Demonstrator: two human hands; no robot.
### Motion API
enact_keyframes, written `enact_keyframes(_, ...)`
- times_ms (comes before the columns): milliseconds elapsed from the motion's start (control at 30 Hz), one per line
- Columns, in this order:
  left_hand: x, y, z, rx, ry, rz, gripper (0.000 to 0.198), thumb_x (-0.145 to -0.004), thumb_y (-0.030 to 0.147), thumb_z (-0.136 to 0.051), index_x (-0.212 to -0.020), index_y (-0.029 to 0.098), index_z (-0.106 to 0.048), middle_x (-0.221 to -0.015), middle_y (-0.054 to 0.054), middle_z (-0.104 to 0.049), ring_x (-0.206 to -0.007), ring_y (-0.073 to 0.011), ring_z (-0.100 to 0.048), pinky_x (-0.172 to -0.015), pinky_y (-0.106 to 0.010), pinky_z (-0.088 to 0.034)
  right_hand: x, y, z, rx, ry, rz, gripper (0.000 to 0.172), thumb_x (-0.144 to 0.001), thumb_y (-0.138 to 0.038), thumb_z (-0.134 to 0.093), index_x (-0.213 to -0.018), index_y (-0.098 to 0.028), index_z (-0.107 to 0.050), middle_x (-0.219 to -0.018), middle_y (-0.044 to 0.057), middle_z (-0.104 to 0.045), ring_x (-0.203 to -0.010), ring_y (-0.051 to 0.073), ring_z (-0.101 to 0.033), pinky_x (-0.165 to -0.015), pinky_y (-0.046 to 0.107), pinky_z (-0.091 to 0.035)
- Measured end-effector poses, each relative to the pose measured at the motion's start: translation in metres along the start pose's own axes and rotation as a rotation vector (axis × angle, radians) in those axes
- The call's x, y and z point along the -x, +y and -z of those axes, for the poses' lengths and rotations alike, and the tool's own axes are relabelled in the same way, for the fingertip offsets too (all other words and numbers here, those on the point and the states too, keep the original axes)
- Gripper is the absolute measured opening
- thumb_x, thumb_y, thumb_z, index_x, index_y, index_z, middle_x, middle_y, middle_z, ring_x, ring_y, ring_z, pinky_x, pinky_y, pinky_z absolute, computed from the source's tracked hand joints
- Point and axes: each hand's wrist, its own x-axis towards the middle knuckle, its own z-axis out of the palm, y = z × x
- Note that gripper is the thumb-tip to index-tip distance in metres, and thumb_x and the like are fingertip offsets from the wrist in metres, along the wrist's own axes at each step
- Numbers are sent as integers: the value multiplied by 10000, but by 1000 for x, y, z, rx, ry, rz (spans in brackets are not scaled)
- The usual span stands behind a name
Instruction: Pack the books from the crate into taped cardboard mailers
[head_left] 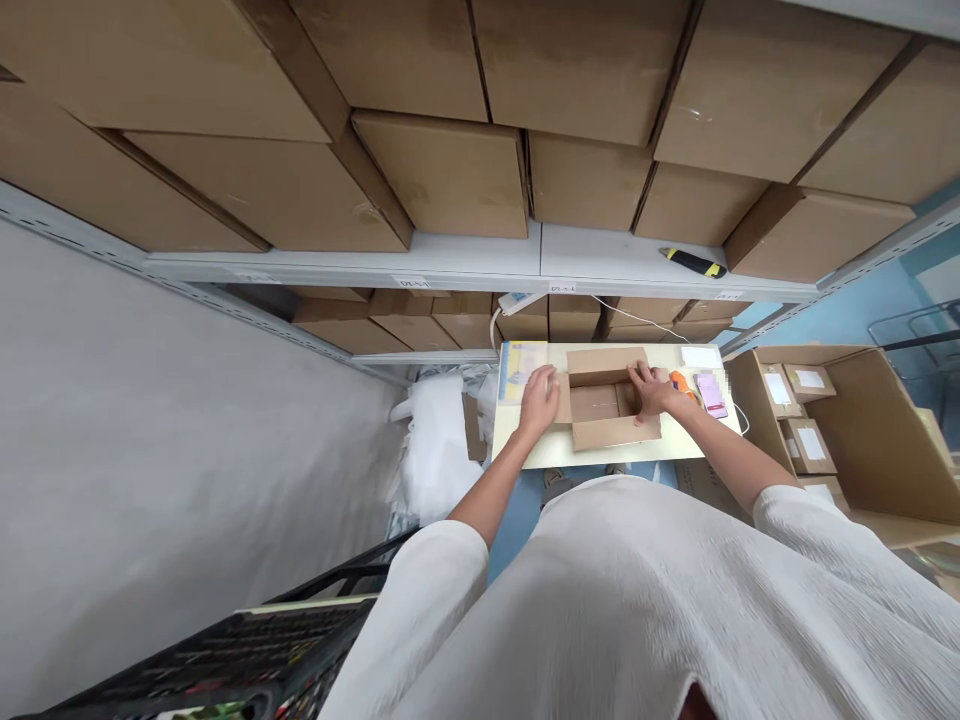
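Observation:
An open cardboard box (600,403) lies on the small pale table, its flaps folded outward and its inside bare. At its left end is my left hand (538,402), fingers slightly bent and loosely apart, touching or close beside the left flap. My right hand (651,392) grips the right end, with fingertips over the edge inside the box and the thumb toward the near side. The right flap is mostly hidden beneath that hand. Just right of it lie an orange object (681,383), partly covered, and a pink-purple packet or card (711,395).
A yellow-and-blue printed sheet (517,370) and a white item (699,357) lie on the table (540,455). Shelves of cartons rise behind, holding a yellow-black cutter (694,262). White packing material (439,450) is left; a large carton (885,430) with labelled boxes stands right; a black crate (300,640) is nearby.

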Motion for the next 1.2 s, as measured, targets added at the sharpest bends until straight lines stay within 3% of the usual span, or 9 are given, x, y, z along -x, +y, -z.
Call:
enact_keyframes(167, -37, -48, 29, -35, 174, 485, 419, -1057, 211, -474, -1464, 201, -577, -1461, -153, -679, -1370, -229, -656, -1206, -368, -486, -1, 0, -3, -29, 4, -61, 1698, -564, -790, -955, -1774, -428, 180, -1870, 101, 246, -1699, 549, 32, -1236, 811, -327)
enact_keyframes(367, -49, -110, 38, -146, 16, 778, 513, -934, 302, -755, -1405, 191, -585, -1476, -200, -678, -1445, -342, -613, -1185, -455, -472, -3, -6, -6, -43, 53, -139, 1685, -587, -762, -951, -1775, -409, 191, -1868, 120, 243, -1679, 585, -44, -1223, 832, -331)
enact_keyframes(500, -50, -128, 27, -214, -69, 778, 520, -919, 332, -794, -1370, 178, -587, -1492, -237, -648, -1443, -387, -602, -1158, -497, -486, -4, -8, -6, -21, 82, -166, 1681, -592, -733, -972, -1781, -403, 170, -1878, 142, 190, -1680, 565, -78, -1247, 809, -314)
enact_keyframes(633, -55, -133, 15, -269, -130, 760, 531, -917, 371, -813, -1345, 164, -576, -1518, -264, -605, -1425, -421, -606, -1153, -546, -489, -5, -3, -6, -29, 120, -121, 1661, -589, -690, -987, -1786, -424, 134, -1875, 115, 223, -1672, 586, -98, -1268, 810, -261)
enact_keyframes(800, -57, -131, 7, -256, -75, 840, 733, -844, 432, -888, -1409, 171, -499, -1546, -290, -566, -1455, -469, -557, -1153, -603, -475, -6, 1, -7, -23, 133, -117, 1641, -596, -647, -990, -1790, -426, 114, -1878, 101, 218, -1673, 586, -110, -1282, 795, -248)
enact_keyframes(1033, -66, -133, -2, -247, -38, 956, 800, -741, 384, -978, -1352, 186, -501, -1528, -298, -566, -1468, -471, -542, -1162, -583, -450, -6, 2, -11, -62, 141, -110, 1651, -577, -664, -987, -1786, -450, 118, -1881, 67, 217, -1681, 586, -92, -1294, 794, -246)
enact_keyframes(1200, -66, -135, -12, -245, -28, 926, 797, -798, 351, -924, -1406, 205, -430, -1541, -279, -594, -1492, -449, -547, -1186, -603, -429, -6, 2, -10, -48, 128, -125, 1683, -559, -664, -1001, -1793, -418, 117, -1883, 85, 204, -1685, 581, -72, -1312, 772, -225)
